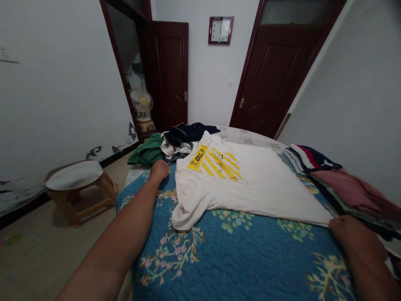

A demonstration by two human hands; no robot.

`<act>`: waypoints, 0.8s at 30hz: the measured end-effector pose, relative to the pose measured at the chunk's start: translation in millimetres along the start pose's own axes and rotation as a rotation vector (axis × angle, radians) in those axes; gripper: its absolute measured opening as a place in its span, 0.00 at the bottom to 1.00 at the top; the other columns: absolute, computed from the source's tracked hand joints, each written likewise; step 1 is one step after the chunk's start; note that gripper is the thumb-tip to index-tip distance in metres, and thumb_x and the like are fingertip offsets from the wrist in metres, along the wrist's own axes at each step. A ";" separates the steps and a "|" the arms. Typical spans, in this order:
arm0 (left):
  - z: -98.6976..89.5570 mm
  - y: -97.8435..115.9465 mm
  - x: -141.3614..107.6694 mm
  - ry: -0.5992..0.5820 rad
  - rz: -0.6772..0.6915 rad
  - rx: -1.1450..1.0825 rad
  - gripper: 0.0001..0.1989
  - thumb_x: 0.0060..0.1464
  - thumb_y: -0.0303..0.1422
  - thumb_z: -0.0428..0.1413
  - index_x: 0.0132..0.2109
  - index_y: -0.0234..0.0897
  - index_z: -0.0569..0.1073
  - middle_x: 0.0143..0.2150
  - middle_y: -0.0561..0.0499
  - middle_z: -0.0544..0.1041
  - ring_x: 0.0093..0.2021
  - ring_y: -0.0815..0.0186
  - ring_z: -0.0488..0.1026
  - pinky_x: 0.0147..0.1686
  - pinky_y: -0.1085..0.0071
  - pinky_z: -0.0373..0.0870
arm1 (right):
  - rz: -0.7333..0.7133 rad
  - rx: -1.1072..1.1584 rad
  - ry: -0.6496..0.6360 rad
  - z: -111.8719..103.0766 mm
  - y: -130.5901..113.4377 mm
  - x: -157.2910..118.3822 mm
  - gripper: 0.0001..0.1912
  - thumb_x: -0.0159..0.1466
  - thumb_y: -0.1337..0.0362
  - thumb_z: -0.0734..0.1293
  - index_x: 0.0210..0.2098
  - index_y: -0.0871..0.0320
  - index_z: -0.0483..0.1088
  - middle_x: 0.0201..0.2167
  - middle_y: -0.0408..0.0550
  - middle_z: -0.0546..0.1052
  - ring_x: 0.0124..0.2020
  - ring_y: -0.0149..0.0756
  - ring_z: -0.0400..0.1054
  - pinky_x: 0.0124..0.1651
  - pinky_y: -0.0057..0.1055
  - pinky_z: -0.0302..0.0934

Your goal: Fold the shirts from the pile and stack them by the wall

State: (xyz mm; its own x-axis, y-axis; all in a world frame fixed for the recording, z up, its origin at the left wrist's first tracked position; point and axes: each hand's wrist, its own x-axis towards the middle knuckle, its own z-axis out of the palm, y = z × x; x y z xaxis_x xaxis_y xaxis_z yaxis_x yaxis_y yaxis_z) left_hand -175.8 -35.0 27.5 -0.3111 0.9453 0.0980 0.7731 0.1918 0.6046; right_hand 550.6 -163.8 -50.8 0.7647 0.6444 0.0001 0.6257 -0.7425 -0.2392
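A white T-shirt (260, 179) with a yellow striped print lies spread on its side across a blue floral quilt (238, 255), its collar end to the left and its hem to the right. At the near hem corner my right hand (357, 236) is closed on the cloth. My left hand (160, 169) is left of the shirt, with quilt showing between the two. It looks rounded, but its fingers are hidden on the far side. Just beyond it are a green garment (147, 150) and a crumpled pile with dark navy clothing (196, 131).
Folded clothes, among them a pink garment (354, 188), are stacked at the right. A stool (75, 175) stands on the floor at left. Behind are an open door (171, 71), a closed door (278, 71), a fan (142, 101) and a wall clock (221, 30).
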 end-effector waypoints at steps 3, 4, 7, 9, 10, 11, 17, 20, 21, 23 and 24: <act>3.8 -3.5 -4.6 0.018 -0.021 0.030 0.16 0.64 0.41 0.57 0.38 0.33 0.83 0.32 0.40 0.83 0.38 0.54 0.80 0.38 0.66 0.69 | 0.006 0.006 -0.006 -0.7 -1.9 0.0 0.17 0.51 0.49 0.67 0.40 0.41 0.77 0.52 0.73 0.79 0.59 0.72 0.74 0.51 0.65 0.65; 7.2 -2.5 -6.8 0.015 -0.017 0.040 0.18 0.65 0.44 0.56 0.38 0.34 0.83 0.34 0.40 0.84 0.40 0.55 0.80 0.38 0.67 0.69 | 0.004 0.003 -0.008 -1.1 -2.8 -0.3 0.17 0.50 0.49 0.67 0.39 0.42 0.77 0.52 0.73 0.79 0.59 0.72 0.73 0.51 0.65 0.65; 18.1 3.5 -13.4 -0.031 0.006 0.120 0.20 0.62 0.50 0.60 0.38 0.36 0.82 0.42 0.39 0.85 0.44 0.52 0.81 0.40 0.65 0.68 | 0.016 -0.013 -0.003 -2.8 -5.4 -2.3 0.17 0.50 0.48 0.67 0.38 0.42 0.77 0.55 0.72 0.78 0.59 0.73 0.74 0.49 0.66 0.65; 21.6 5.3 -15.0 -0.046 0.014 0.172 0.17 0.62 0.47 0.61 0.40 0.37 0.82 0.46 0.37 0.85 0.47 0.50 0.81 0.41 0.64 0.68 | 0.031 -0.012 0.002 -4.1 -6.2 -4.0 0.18 0.49 0.48 0.67 0.38 0.41 0.77 0.54 0.72 0.79 0.58 0.74 0.74 0.47 0.67 0.66; 21.6 4.7 -14.5 -0.040 0.015 0.181 0.15 0.64 0.44 0.60 0.42 0.37 0.82 0.47 0.36 0.85 0.48 0.51 0.81 0.42 0.65 0.68 | 0.032 -0.008 0.002 -4.5 -6.1 -4.7 0.18 0.49 0.48 0.67 0.38 0.40 0.77 0.53 0.72 0.79 0.58 0.74 0.74 0.46 0.66 0.66; 20.7 3.1 -13.4 -0.027 0.013 0.176 0.14 0.65 0.42 0.58 0.44 0.36 0.82 0.48 0.35 0.85 0.48 0.51 0.81 0.42 0.65 0.68 | 0.027 -0.002 0.000 -4.7 -5.8 -5.0 0.17 0.48 0.48 0.68 0.38 0.40 0.77 0.52 0.72 0.79 0.58 0.73 0.74 0.46 0.66 0.66; 13.0 -8.9 -8.0 -0.008 0.015 0.127 0.14 0.64 0.35 0.58 0.48 0.28 0.81 0.44 0.35 0.85 0.45 0.55 0.80 0.41 0.67 0.67 | -0.001 -0.033 0.011 -0.1 -1.6 0.1 0.15 0.50 0.48 0.67 0.36 0.42 0.76 0.51 0.72 0.80 0.56 0.73 0.76 0.44 0.66 0.67; 13.5 -6.4 -13.5 -0.024 0.030 0.099 0.19 0.64 0.39 0.59 0.54 0.30 0.79 0.47 0.38 0.86 0.45 0.55 0.80 0.41 0.68 0.68 | -0.022 -0.052 0.019 -1.7 -3.6 -2.4 0.15 0.53 0.49 0.66 0.38 0.43 0.77 0.51 0.71 0.80 0.56 0.71 0.76 0.45 0.64 0.67; 13.6 -5.0 -16.2 -0.041 0.043 0.084 0.21 0.63 0.41 0.60 0.57 0.31 0.78 0.48 0.39 0.85 0.46 0.55 0.81 0.41 0.68 0.69 | -0.027 -0.055 0.015 -4.1 -5.5 -5.8 0.16 0.55 0.49 0.66 0.41 0.44 0.78 0.51 0.71 0.80 0.56 0.71 0.76 0.46 0.63 0.67; 12.9 -3.1 -22.3 -0.085 0.083 0.050 0.26 0.59 0.40 0.63 0.61 0.31 0.76 0.49 0.39 0.85 0.45 0.54 0.81 0.41 0.68 0.71 | -0.046 -0.068 -0.005 -11.5 -10.9 -16.0 0.20 0.59 0.50 0.65 0.46 0.47 0.79 0.53 0.71 0.80 0.56 0.69 0.76 0.47 0.61 0.68; 12.1 -3.0 -25.4 -0.117 0.109 0.028 0.30 0.57 0.39 0.64 0.63 0.31 0.75 0.47 0.40 0.86 0.44 0.54 0.81 0.41 0.67 0.72 | -0.058 -0.079 -0.011 -15.8 -14.3 -22.1 0.21 0.61 0.51 0.64 0.48 0.50 0.80 0.53 0.71 0.80 0.56 0.68 0.77 0.48 0.59 0.68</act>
State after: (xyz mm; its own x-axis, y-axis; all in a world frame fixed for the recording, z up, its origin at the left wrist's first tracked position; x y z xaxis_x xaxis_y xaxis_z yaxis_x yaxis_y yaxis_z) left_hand -163.5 -56.4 13.7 -0.1593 0.9849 0.0683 0.8144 0.0920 0.5730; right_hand 527.2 -170.3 -32.0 0.7257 0.6880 0.0011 0.6790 -0.7160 -0.1621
